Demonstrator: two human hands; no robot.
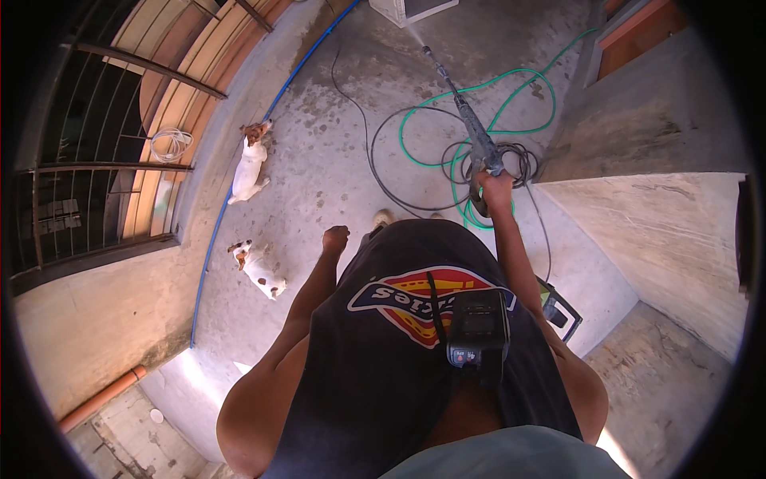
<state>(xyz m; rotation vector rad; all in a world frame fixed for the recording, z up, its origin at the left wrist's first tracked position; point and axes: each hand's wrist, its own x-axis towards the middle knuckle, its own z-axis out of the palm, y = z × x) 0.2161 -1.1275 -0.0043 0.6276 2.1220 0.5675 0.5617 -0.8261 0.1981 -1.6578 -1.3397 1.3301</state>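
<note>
My right hand [496,190] is wrapped round the grip of a pressure washer gun [481,144], held out ahead of me. Its long lance slants up and to the left, and a pale spray [415,34] leaves the nozzle. The spray points at the lower part of a white box-shaped object [411,9], cut off by the top of the view. At my left side hangs my left hand [336,238], curled closed above the concrete floor, with nothing seen in it.
Green hose [511,73] and dark hose [379,172] lie looped ahead and right. Two white-and-brown dogs, one standing [249,172], one lower [262,271], are at left. A blue hose [275,104] follows the left wall. A green-and-black machine [554,307] stands beside my right arm.
</note>
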